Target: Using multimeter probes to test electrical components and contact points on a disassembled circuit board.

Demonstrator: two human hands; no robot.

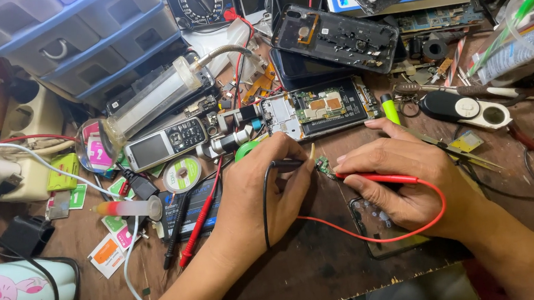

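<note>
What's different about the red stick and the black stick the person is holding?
The red probe sits in the right hand; the black probe sits in the left hand. The red probe's body shows long across the fingers; the black probe is mostly hidden by the fingers. The red probe's wire loops wide to the right; the black probe's wire drops straight down. Both tips meet at the small circuit board.
</note>
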